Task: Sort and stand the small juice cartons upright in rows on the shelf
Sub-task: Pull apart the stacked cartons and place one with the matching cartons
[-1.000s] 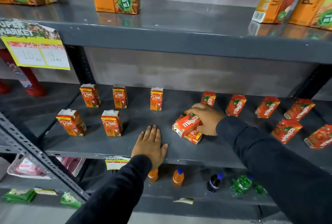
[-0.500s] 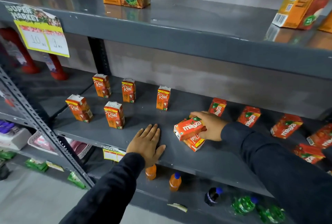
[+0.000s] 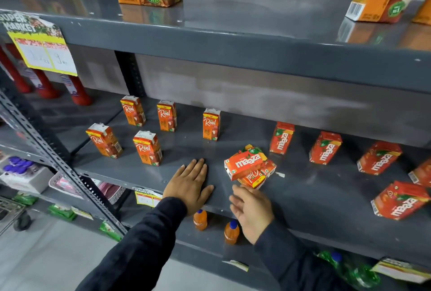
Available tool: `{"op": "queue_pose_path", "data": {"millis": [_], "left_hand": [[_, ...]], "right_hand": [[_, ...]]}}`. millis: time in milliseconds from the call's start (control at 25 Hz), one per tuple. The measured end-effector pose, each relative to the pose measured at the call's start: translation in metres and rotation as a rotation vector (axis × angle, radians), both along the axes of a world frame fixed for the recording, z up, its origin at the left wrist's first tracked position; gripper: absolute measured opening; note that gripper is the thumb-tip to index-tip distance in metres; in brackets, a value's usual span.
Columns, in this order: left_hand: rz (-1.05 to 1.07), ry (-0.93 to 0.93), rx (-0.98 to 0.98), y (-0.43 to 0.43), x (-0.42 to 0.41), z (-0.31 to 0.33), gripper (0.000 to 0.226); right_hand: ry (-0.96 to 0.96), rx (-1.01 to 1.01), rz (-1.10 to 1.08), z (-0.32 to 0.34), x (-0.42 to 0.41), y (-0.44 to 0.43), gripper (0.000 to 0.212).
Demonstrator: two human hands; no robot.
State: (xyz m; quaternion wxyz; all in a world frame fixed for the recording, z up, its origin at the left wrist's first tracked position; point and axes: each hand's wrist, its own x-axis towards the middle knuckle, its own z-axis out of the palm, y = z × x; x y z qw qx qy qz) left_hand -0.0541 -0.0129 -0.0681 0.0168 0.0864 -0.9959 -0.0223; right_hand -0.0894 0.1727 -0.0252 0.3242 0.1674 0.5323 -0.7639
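Sorting partly done: a small pile remains.
Five Real cartons [image 3: 147,148] stand upright; our left hand [image 3: 190,185] lies flat on the shelf [image 3: 303,197], right hand [image 3: 251,211] open, empty, near stacked cartons [image 3: 249,167] lying flat.

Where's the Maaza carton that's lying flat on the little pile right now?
In the head view, the flat Maaza carton lies atop the pile mid-shelf, just beyond the open right hand and right of the left hand.

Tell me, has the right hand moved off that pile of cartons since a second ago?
Yes. The right hand has pulled back toward the shelf's front edge, open and empty, leaving the piled Maaza cartons lying flat. The left hand stays pressed on the shelf.
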Motion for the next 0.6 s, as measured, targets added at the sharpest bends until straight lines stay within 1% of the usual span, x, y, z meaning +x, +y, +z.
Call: {"op": "queue_pose_path", "data": {"millis": [80, 200, 360, 480, 600], "left_hand": [[-0.002, 0.004, 0.003, 0.0, 0.0, 0.0, 0.075], [-0.013, 0.005, 0.008, -0.002, -0.001, -0.001, 0.077], [-0.018, 0.016, 0.014, -0.004, -0.001, -0.005, 0.08], [-0.023, 0.021, 0.02, -0.005, -0.002, -0.007, 0.082], [-0.028, 0.023, 0.02, -0.006, -0.003, -0.006, 0.082]], "right_hand": [[-0.109, -0.064, -0.056, -0.001, 0.002, -0.012, 0.028], [-0.17, -0.124, -0.121, 0.0, 0.0, -0.024, 0.033], [-0.203, -0.202, -0.17, 0.0, -0.007, -0.029, 0.041], [-0.196, -0.234, -0.204, 0.002, -0.009, -0.033, 0.038], [-0.176, -0.204, -0.249, 0.007, -0.01, -0.034, 0.034]]}}
